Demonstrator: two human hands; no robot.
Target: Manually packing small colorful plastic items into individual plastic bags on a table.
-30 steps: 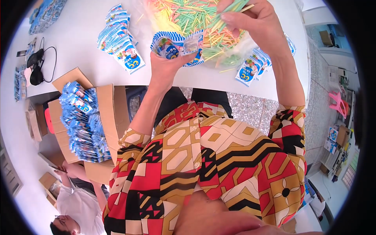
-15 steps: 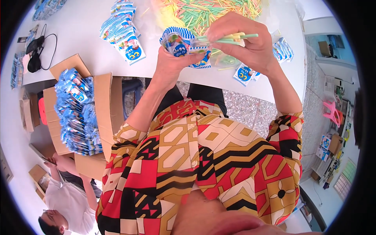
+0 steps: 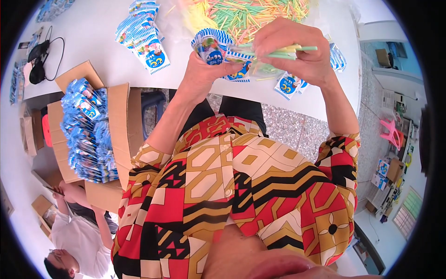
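Observation:
My left hand (image 3: 199,76) is closed round a few small blue-and-white striped packets (image 3: 210,47), its thumb pressed across their front. Fingers and thumb of my right hand (image 3: 304,51) pinch a small bundle of thin pastel sticks (image 3: 287,52), yellow and green, lying roughly level. The left ends of the bundle are near the packets' edge; my fingers partly hide them, so I cannot tell whether any are inside. Beyond my hands lies a big heap of similar green, yellow and orange sticks (image 3: 253,16) on clear plastic.
Fanned packets (image 3: 151,51) lie on the white table (image 3: 186,14) at left, others (image 3: 288,84) at its near edge and far right (image 3: 337,58). An open cardboard box (image 3: 121,121) full of packets stands at left. Further off are a black strapped item (image 3: 39,60) and a seated person (image 3: 79,232).
My right hand has shifted slightly right with the sticks, away from the packets. My left hand keeps its grip on the packets. The whole view has shifted a little.

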